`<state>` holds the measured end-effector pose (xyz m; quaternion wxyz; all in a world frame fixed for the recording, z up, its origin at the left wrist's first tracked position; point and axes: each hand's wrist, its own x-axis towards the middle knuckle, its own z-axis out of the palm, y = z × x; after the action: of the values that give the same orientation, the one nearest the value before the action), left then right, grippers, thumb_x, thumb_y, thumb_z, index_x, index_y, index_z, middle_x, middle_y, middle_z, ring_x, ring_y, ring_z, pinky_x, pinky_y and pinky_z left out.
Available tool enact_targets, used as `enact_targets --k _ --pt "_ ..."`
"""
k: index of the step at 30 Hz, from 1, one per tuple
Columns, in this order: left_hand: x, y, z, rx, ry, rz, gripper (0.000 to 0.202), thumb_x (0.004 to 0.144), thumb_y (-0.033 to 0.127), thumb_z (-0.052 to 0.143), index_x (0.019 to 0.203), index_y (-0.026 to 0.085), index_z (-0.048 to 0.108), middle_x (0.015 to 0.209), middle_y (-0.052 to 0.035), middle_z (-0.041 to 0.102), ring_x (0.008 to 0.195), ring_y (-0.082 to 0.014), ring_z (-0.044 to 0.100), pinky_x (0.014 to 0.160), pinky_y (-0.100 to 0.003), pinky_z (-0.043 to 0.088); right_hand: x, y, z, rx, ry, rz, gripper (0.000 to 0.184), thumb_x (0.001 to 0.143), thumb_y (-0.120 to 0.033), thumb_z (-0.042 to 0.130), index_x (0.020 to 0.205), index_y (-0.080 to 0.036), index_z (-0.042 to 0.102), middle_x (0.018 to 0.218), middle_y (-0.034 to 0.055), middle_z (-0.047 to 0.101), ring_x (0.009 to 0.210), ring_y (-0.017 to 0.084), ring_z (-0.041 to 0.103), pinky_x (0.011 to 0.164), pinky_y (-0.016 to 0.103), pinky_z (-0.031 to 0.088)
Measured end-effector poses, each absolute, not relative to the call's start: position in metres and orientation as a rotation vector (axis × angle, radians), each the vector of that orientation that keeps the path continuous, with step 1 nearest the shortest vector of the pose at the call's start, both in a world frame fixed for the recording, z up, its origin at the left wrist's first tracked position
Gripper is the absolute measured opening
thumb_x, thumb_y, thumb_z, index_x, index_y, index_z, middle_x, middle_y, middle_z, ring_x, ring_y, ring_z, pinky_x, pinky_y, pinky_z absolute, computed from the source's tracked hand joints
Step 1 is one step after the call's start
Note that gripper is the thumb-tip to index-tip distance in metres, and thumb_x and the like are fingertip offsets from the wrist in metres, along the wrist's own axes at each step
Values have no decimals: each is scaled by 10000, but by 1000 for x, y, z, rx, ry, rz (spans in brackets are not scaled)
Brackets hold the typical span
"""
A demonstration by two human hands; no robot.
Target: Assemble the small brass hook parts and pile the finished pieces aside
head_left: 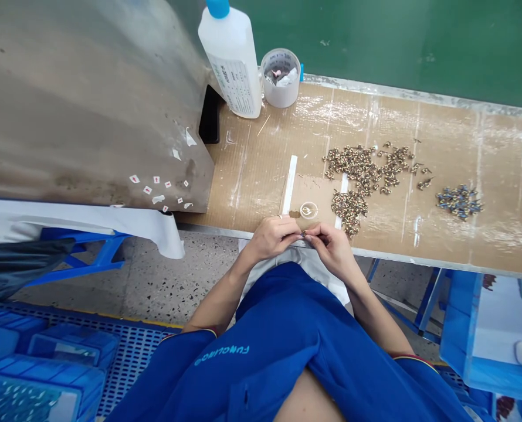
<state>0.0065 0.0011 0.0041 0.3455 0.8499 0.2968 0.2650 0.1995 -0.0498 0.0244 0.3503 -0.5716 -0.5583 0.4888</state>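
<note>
At the near edge of the cardboard-covered bench, my left hand [275,237] and my right hand [332,247] meet with fingertips pinched together. Between them is a tiny brass-coloured metal piece [304,234], mostly covered by the fingers; its exact kind is too small to make out. Just right of my hands lies a heap of small brass-coloured metal pieces [349,208], joined to a larger spread of them [353,164] farther back. A separate small pile of similar pieces with blue parts [458,202] sits farther right.
A white bottle with a blue cap [232,64] and a round tub holding scraps [281,79] stand at the back. A metal box [89,105] with small stickers fills the left. White strips [290,184] lie on the cardboard [252,170]. Blue bins [458,328] flank me below.
</note>
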Motion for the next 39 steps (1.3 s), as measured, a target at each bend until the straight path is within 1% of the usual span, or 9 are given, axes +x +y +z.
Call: enact_targets --k 4,9,14,19,24,29,34,39 --pt "5 2 5 2219 777 667 378 1051 343 426 786 174 636 718 -41 654 719 -169 592 701 -284 447 199 -48 25 -1498 -1555 1222 149 909 -317 594 798 -223 629 780 38 726 687 191 659 662 316 522" --pt "4 2 4 2185 763 684 347 1038 307 442 779 168 626 719 -40 656 710 -166 594 689 -283 450 194 -51 20 -1521 -1547 1151 168 911 -313 585 764 -232 590 760 38 709 692 199 657 654 312 495" --pt "4 2 6 2120 806 687 302 1026 296 478 809 171 646 750 -40 677 725 -165 602 701 -281 457 194 -51 16 -1501 -1445 1251 198 912 -389 611 797 -229 607 774 42 722 698 196 667 628 304 509" --pt "8 2 10 2051 842 728 316 1028 365 506 839 169 667 738 -30 659 717 -155 597 698 -267 457 197 -50 14 -1468 -1278 1317 292 897 -508 643 837 -222 639 737 27 708 591 159 621 533 272 472" --pt "9 1 9 2081 871 701 338 1035 400 492 887 172 694 772 -39 675 737 -159 602 718 -273 459 196 -52 13 -1473 -1173 1302 350 876 -567 661 850 -218 652 770 32 712 592 148 608 540 272 496" --pt "8 2 8 2088 838 771 359 1042 380 480 852 167 698 754 -39 675 722 -156 598 702 -270 459 196 -49 15 -1457 -1233 1314 311 880 -516 668 818 -212 658 767 33 709 592 141 598 530 261 459" --pt "7 3 5 2073 843 741 332 1022 309 499 789 177 696 723 -28 677 702 -154 604 705 -278 474 198 -44 16 -1394 -1370 1351 275 897 -466 654 788 -213 645 789 39 704 696 170 634 607 281 495" --pt "9 1 4 2085 881 700 301 988 246 507 755 181 685 703 -24 658 685 -154 595 690 -278 471 196 -45 12 -1436 -1399 1295 252 897 -421 622 744 -225 583 785 40 687 722 184 634 602 283 488"
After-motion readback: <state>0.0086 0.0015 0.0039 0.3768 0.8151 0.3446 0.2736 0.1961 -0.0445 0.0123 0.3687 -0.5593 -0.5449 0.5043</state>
